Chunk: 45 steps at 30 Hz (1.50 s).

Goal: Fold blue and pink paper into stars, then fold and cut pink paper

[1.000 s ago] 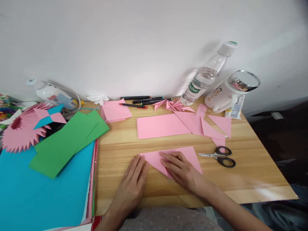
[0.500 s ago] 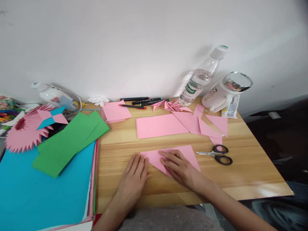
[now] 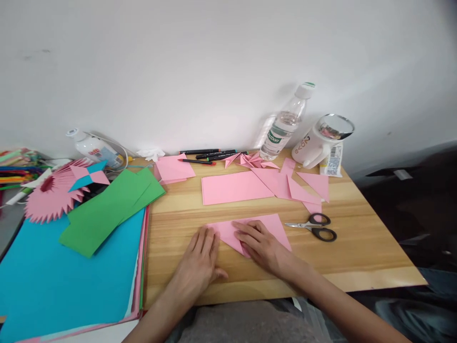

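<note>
A pink sheet of paper (image 3: 276,229) lies on the wooden table with its left part folded over at a slant. My left hand (image 3: 200,255) rests flat, its fingertips on the sheet's upper left corner and its thumb stretched out on the wood. Over the middle of the sheet lies my right hand (image 3: 262,245), fingers extended and pressing on the folded part, which it partly covers. Right of the sheet are scissors (image 3: 310,226) with black handles, their blades slightly apart and pointing towards the paper.
Behind lie pink paper strips (image 3: 237,187), pink folded pieces (image 3: 252,161) and markers (image 3: 214,155). A water bottle (image 3: 285,124) and a white mug (image 3: 314,143) stand by the wall. Green paper (image 3: 103,209) lies on a blue stack (image 3: 71,281) at left.
The camera view has shifted slightly. My left thumb has spread further from the fingers. My right hand stays on the sheet, almost unmoved.
</note>
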Each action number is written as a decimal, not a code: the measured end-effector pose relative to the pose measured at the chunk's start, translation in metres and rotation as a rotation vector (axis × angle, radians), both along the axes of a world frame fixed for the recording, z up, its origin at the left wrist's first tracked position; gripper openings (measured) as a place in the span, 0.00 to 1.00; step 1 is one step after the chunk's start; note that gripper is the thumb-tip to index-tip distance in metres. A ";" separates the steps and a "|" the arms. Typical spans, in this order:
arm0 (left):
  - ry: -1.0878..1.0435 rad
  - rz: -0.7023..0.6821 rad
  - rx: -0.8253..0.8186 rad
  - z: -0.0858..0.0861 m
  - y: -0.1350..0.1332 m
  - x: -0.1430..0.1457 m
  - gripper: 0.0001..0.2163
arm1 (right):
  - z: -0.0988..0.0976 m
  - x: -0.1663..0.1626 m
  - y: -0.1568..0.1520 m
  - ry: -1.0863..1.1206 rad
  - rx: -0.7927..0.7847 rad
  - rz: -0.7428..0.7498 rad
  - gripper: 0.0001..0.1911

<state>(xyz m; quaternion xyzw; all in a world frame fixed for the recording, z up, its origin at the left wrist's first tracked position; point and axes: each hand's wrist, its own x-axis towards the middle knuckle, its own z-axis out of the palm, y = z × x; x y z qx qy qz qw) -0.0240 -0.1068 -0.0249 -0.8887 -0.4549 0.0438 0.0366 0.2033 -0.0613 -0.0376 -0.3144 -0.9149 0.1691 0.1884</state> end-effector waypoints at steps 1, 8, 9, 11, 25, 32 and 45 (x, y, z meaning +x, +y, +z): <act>0.004 -0.005 0.016 -0.001 0.000 0.000 0.38 | 0.000 0.000 0.000 0.002 0.004 0.003 0.15; 0.037 -0.002 0.068 -0.008 -0.004 0.003 0.39 | 0.002 0.000 0.000 0.000 0.008 0.007 0.15; 0.035 0.002 0.059 -0.009 -0.004 0.003 0.39 | 0.002 0.000 0.000 -0.003 0.009 0.005 0.15; 0.035 0.010 0.036 -0.009 -0.004 0.003 0.39 | 0.002 0.000 0.000 -0.008 0.012 0.002 0.14; 0.006 0.070 -0.419 0.017 0.006 0.014 0.51 | -0.001 -0.001 0.001 0.089 0.002 0.000 0.16; 0.030 0.067 -0.506 0.021 0.003 0.021 0.50 | 0.004 -0.001 0.004 0.136 -0.103 -0.002 0.14; 0.106 0.067 -0.533 0.036 0.006 0.031 0.50 | 0.016 -0.051 0.026 -0.191 0.000 -0.225 0.11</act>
